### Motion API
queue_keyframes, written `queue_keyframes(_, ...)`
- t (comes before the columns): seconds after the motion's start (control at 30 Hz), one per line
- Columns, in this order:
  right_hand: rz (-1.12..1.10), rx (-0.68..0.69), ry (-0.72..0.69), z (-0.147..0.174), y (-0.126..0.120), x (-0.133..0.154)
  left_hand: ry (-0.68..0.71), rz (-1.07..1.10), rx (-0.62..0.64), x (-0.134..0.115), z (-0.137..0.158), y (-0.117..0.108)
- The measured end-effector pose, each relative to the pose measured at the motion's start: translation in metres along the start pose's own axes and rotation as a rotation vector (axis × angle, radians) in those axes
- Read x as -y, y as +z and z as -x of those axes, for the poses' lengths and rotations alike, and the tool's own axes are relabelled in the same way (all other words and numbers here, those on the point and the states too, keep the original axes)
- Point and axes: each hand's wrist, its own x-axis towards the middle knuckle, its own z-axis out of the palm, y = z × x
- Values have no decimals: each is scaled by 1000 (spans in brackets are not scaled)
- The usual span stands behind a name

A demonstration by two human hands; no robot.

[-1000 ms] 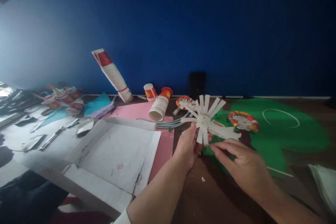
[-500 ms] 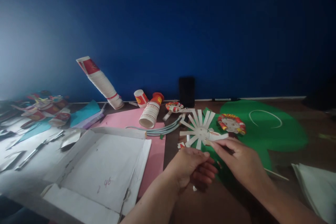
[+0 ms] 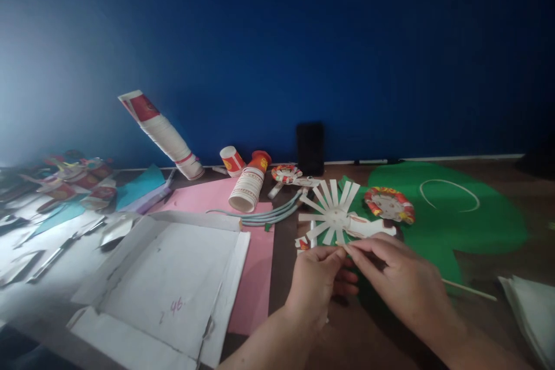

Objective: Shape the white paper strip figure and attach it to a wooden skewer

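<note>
A paper cup cut into strips [image 3: 336, 218] is splayed out like a flower, its white inner side up, with several strips fanning from its round base. At its near edge, my left hand [image 3: 315, 278] pinches the end of one strip between thumb and index finger. Close against it, my right hand [image 3: 396, 274] pinches at the same strip end, thumb and index fingertips together. Beyond my right hand lies a ring-shaped cup piece [image 3: 389, 204] with a red and yellow folded rim. A similar folded cup piece [image 3: 286, 173] lies farther back.
An open white cardboard box [image 3: 165, 277] lies at left on pink paper [image 3: 260, 277]. Stacked paper cups [image 3: 247, 188] and a tall leaning cup stack [image 3: 165, 136] stand behind, near coiled grey cable [image 3: 273, 217]. Green paper [image 3: 468, 225] and a thin stick [image 3: 470, 289] lie right.
My left hand has moved up and right to the strip end and closed there, meeting my right hand. The view has shifted slightly.
</note>
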Motion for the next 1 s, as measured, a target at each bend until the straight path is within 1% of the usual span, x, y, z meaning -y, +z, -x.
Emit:
queue_keyframes(0.1, 13, 1, 6, 0, 0, 0, 17, -4, -17, 3, -2, -1)
queue_keyframes(0.33, -47, 64, 42, -2, 0, 0, 67, 18, -34, 4, -4, 2)
queue_keyframes(0.6, -65, 135, 137, -2, 2, -2, 85, 49, -62, 11, -6, 4)
queue_keyframes(0.87, -86, 137, 186, 0, 4, -3, 115, 75, -79, 9, -6, 6)
queue_keyframes(1.0, -82, 114, 165, 1, 4, -2, 127, 120, -62, 8, -5, 5)
